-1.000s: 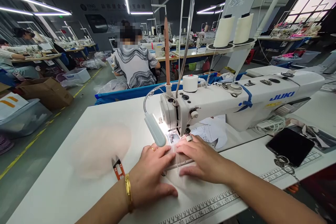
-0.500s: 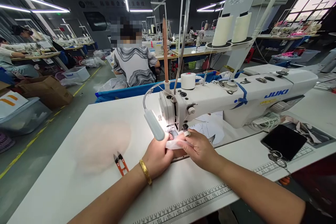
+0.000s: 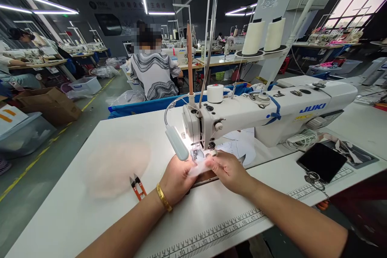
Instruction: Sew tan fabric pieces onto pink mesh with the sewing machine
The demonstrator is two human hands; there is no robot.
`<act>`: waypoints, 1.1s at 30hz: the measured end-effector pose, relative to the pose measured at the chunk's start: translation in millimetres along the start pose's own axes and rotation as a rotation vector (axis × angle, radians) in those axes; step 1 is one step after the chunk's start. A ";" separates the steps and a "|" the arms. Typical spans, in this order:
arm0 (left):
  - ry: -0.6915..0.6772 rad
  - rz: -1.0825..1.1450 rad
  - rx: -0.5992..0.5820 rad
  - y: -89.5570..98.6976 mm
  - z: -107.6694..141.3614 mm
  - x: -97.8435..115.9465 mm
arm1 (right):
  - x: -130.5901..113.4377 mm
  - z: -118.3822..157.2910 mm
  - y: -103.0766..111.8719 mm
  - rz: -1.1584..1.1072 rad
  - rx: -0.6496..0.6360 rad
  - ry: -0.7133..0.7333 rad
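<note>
A small piece of thin, whitish fabric (image 3: 199,168) is stretched between my two hands, just in front of the needle area of a white sewing machine (image 3: 238,113). My left hand (image 3: 178,175), with a gold bangle at the wrist, pinches its left end. The right end is gripped between the thumb and fingers of my right hand (image 3: 229,169). A lit lamp (image 3: 177,142) on a bendy neck hangs just above my left hand. Orange thread snips (image 3: 138,187) lie left of my left wrist. Sheer pale fabric (image 3: 117,167) is spread on the white table.
A black phone (image 3: 322,162) with a key ring (image 3: 313,177) lies at the right. Printed ruler marks (image 3: 223,231) run along the table's front edge. Thread cones (image 3: 253,37) stand behind the machine. A co-worker (image 3: 154,68) sits ahead with their back turned.
My hands have drawn slightly apart and away from the needle, pulling the whitish fabric tauter between them. The presser foot area shows more now. The view has shifted slightly.
</note>
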State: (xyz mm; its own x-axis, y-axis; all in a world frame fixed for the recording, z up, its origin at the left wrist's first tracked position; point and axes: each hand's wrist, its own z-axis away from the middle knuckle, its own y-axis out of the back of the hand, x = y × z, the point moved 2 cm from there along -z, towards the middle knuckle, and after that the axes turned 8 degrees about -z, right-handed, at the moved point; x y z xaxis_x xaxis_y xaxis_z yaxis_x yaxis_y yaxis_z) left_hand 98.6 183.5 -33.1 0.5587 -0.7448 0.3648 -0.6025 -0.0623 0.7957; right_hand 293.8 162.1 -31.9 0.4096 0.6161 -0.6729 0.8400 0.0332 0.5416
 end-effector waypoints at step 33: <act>-0.032 -0.186 -0.069 -3.7 5.0 -8.8 | 7.4 3.5 -3.5 0.270 -0.322 0.064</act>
State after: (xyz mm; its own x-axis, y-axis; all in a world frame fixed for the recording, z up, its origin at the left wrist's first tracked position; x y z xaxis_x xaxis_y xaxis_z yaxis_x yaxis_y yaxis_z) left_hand 93.1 187.0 -41.7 0.6375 -0.7457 0.1938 -0.4499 -0.1561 0.8793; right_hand 295.1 163.8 -40.5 0.5681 0.6836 -0.4582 0.5473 0.1021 0.8307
